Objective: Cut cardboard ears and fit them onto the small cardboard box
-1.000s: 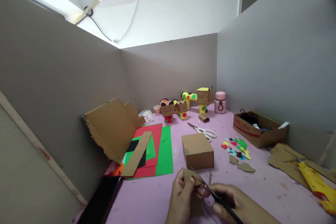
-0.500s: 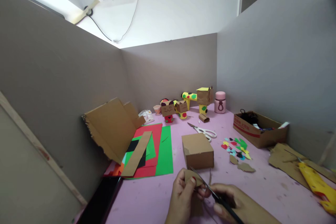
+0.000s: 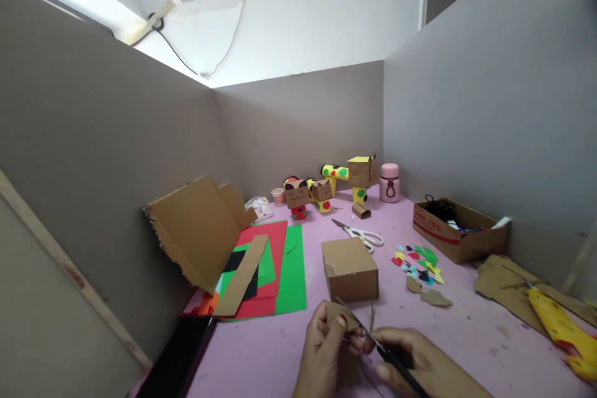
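Observation:
Near the table's front edge, my left hand (image 3: 323, 348) pinches a small piece of brown cardboard (image 3: 339, 317), its thumb lying on top. My right hand (image 3: 420, 360) is closed round the black handles of a pair of scissors (image 3: 380, 348). The scissor blades point up and left and lie against the right edge of the cardboard piece. A thin cardboard strip (image 3: 372, 316) stands up beside the blades. Just beyond my hands sits a closed brown cardboard box (image 3: 351, 267). Below my fingers, more brown material is partly hidden.
White-handled scissors (image 3: 359, 233) lie behind the box. Paper cut-outs (image 3: 420, 261) are scattered at right, near an open carton (image 3: 459, 233) and a yellow glue gun (image 3: 559, 323). Coloured sheets (image 3: 291, 273) and bent cardboard (image 3: 200, 230) are at left. Decorated figures (image 3: 297, 196) and a pink bottle (image 3: 390, 183) stand behind.
The view has shifted very slightly. Both hands keep almost the same position, with the scissor blades still at the cardboard piece.

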Demonstrator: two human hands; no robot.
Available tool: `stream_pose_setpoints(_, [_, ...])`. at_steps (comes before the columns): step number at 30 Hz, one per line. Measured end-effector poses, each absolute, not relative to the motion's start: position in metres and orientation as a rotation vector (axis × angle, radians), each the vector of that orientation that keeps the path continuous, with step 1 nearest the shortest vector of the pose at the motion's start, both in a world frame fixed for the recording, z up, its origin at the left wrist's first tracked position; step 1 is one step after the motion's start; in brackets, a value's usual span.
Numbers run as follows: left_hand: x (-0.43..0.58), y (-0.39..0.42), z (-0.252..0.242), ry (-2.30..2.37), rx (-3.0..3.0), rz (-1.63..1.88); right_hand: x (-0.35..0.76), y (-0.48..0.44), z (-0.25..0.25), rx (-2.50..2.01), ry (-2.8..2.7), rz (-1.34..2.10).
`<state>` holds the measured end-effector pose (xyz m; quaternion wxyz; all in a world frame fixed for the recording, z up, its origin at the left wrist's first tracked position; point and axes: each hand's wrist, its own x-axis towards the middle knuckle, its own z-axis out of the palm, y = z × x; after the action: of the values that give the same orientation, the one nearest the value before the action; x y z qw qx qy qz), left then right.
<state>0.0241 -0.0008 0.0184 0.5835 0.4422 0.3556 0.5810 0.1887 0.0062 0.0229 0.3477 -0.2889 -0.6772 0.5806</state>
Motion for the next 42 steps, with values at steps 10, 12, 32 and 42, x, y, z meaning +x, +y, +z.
stream_pose_setpoints(10, [0.023,0.001,0.016,0.857,1.032,1.356,0.188,0.007,0.022,-0.752,-1.751,1.538])
stream_pose_setpoints(12, [0.023,0.001,0.015,0.859,1.024,1.352,0.188,0.009,0.019,-0.726,-1.745,1.558])
stream_pose_setpoints(32, [0.022,0.002,0.022,0.865,0.904,1.301,0.191,0.012,0.015,-0.757,-1.806,1.540])
stream_pose_setpoints(42, [0.024,0.003,0.016,0.883,0.965,1.273,0.183,0.009,0.023,-0.702,-1.779,1.557])
